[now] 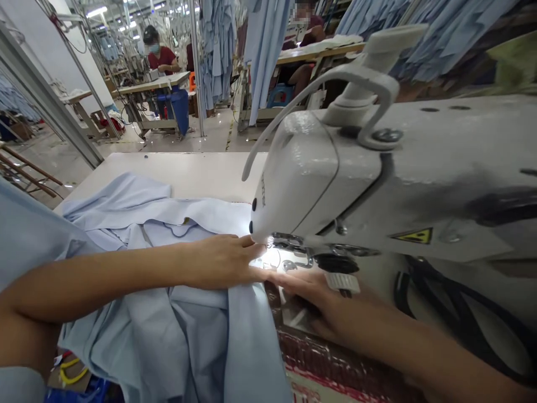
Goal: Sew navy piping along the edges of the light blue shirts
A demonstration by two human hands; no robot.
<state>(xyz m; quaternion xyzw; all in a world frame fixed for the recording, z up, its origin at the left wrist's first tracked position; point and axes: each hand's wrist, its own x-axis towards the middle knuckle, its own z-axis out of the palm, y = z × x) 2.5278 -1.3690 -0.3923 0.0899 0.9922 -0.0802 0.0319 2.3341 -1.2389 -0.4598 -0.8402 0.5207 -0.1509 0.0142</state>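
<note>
Resting with fingers together, the left hand (218,262) lies flat on pale blue cloth (180,324), its fingertips just beside the presser foot (285,242). The right hand (314,302), fingers slightly apart and clamped on nothing, reaches the cloth's edge on the machine bed (279,260). The cloth spreads across the white table (168,173) beside the sewing machine head (319,184).

Your head camera looks forward and down from just above your forearms, so your left hand (218,260) and right hand (310,302) sit close in the lower middle of the frame. The sewing machine head (419,168) looms very near on the right, while the white table (168,173) runs ahead toward a seated co-worker (159,59) far across the floor.
</note>
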